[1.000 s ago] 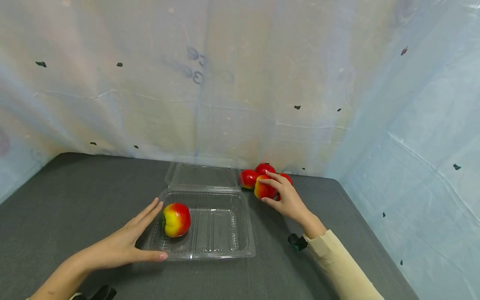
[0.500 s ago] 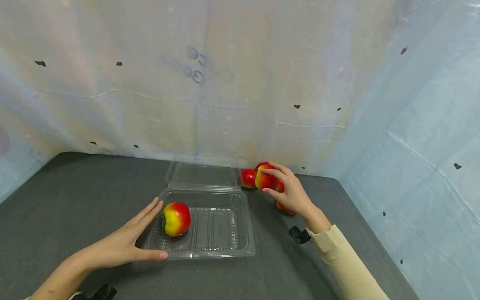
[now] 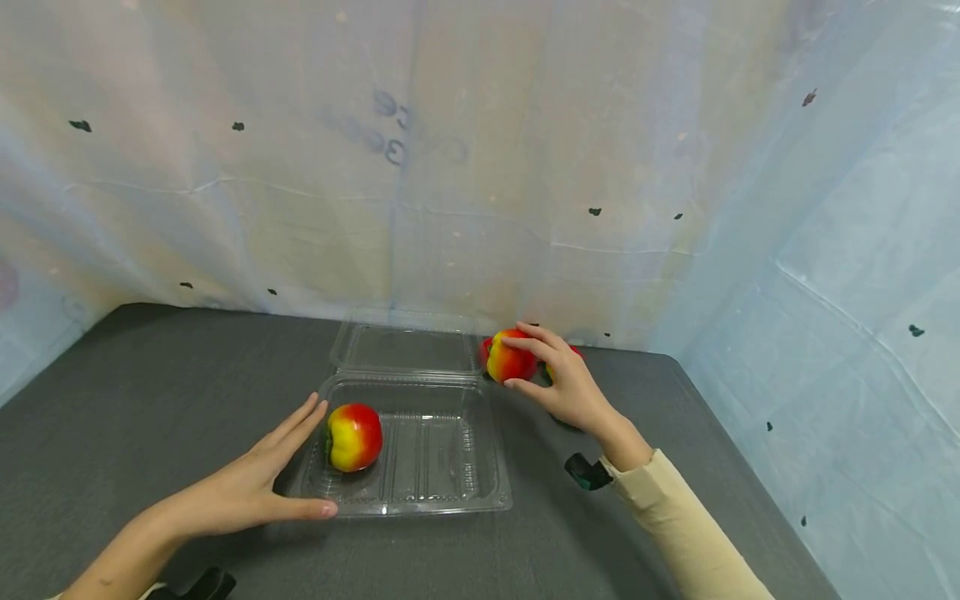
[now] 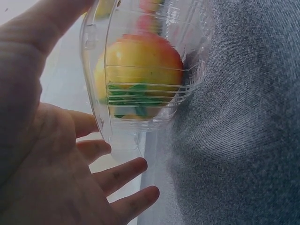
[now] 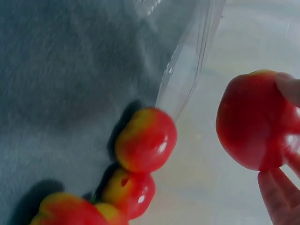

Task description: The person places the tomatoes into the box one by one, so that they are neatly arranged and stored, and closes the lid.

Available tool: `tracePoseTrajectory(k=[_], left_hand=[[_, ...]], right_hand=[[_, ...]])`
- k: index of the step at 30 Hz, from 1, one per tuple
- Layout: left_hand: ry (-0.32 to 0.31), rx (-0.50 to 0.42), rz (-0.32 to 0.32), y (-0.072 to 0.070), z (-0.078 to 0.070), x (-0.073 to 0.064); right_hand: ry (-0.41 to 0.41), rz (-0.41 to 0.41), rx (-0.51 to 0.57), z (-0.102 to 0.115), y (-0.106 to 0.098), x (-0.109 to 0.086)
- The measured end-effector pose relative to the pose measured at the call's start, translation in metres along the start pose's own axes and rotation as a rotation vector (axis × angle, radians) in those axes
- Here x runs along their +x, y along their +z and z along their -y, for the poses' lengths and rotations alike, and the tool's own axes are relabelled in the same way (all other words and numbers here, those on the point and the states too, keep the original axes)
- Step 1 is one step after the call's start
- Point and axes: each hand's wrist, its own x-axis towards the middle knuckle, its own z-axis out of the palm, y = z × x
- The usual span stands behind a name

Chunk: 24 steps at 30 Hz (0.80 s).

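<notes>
A person's right grip (image 3: 572, 388) pinches a round red-and-yellow fruit (image 3: 510, 358) near at least three unboxed fruits (image 5: 146, 140) on a gray bench (image 3: 225, 383); one boxed fruit (image 3: 356, 437) sits in an open clear-plastic clamshell (image 3: 427, 508) beside the spread left grip (image 3: 243, 492).

Head view: right hand (image 3: 573, 387) and held fruit (image 3: 512, 357) hide most of the loose fruits (image 5: 146, 140); bottom-left fruit (image 5: 70, 212) cropped by right wrist view's lower edge; sheet writing (image 3: 395, 152) partly blurred.

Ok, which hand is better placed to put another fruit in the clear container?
Probably the right hand: it holds a red-yellow fruit near the container; the left hand, at the container's left side, holds none.
</notes>
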Motion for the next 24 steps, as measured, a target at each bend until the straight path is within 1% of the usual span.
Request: tracePoseTrajectory(k=[8, 17, 24], left_hand=[[0.001, -0.010, 0.002, 0.001, -0.002, 0.000], [0.001, -0.011, -0.004, 0.003, -0.003, 0.001], [0.007, -0.018, -0.001, 0.003, -0.004, 0.002]], right_hand=[[-0.063, 0.018, 0.049, 0.016, 0.011, 0.002], [-0.063, 0.066, 0.109, 0.025, 0.025, 0.000], [-0.081, 0.099, 0.147, 0.029, 0.036, -0.003]])
